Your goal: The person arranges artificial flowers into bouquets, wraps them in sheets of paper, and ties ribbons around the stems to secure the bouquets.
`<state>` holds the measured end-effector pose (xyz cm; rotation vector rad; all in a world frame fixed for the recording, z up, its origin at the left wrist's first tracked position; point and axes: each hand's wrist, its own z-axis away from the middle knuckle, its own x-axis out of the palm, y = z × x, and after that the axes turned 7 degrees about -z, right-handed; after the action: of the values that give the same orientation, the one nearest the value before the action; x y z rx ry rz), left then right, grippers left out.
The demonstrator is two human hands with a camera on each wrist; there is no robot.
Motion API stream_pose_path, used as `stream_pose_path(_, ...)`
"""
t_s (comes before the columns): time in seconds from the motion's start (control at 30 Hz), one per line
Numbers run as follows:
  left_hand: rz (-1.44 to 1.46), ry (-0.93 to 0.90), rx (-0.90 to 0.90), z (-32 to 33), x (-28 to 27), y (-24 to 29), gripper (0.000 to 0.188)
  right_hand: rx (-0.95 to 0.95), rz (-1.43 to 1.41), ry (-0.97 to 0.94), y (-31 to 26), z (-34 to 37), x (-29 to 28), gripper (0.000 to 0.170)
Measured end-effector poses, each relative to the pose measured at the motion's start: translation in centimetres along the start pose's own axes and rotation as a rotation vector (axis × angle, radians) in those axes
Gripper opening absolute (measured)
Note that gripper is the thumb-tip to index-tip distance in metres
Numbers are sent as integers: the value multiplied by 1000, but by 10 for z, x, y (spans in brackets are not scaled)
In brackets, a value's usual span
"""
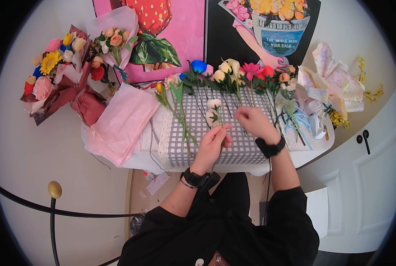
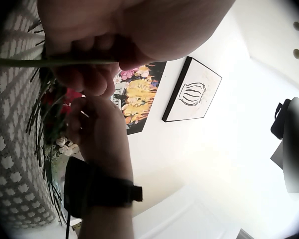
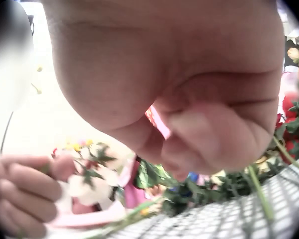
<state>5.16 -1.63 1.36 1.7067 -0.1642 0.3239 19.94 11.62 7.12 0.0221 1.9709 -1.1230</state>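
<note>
My left hand pinches the green stem of a white flower between thumb and fingers, in front of the table's near part. The blooms stand above the hand, with small green leaves between them; the right wrist view shows a pale petal close up. To the right, my right hand is raised over the checkered cloth, its fingers curled toward the palm. Nothing shows between those fingers. Below and behind it lie loose flower stems.
Along the cloth's back lies a row of flowers, including a blue rose and a pink flower. Pink wrapping paper lies left. Wrapped bouquets stand at far left, pale wrapping at right. Two paintings lean behind.
</note>
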Motion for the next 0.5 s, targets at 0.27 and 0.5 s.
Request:
stream_pose_path(0.27, -110, 16, 62, 24, 14, 27, 34, -55, -410, -108, -32, 85, 57, 21)
stream_pose_path(0.5, -87, -46, 163, 44, -20, 39, 28, 213, -563, -275, -38, 130, 89, 21)
